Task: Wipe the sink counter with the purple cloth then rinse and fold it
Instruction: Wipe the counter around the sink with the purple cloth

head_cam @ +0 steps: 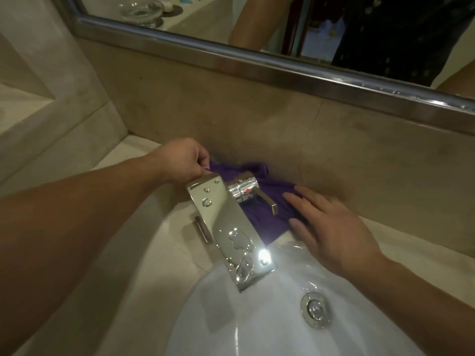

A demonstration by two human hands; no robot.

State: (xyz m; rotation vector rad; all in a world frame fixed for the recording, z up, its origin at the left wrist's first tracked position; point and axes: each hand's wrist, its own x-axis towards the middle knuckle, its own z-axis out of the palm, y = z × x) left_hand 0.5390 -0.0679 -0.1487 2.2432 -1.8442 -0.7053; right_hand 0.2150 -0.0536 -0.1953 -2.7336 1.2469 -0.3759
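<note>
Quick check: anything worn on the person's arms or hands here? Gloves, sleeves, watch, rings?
Nothing visible. The left hand and right hand are bare, no gloves. Both forearms are bare as far as the frame edge, no sleeves or watch showing. No rings can be made out, though the right hand is motion-blurred.

One crumpled purple cloth (259,201), one wide chrome faucet (231,232), one white oval sink basin (257,319), one chrome drain (314,310), one metal-framed mirror (257,57) and two bare hands, the left hand (180,160) and the right hand (331,227), are counted.
</note>
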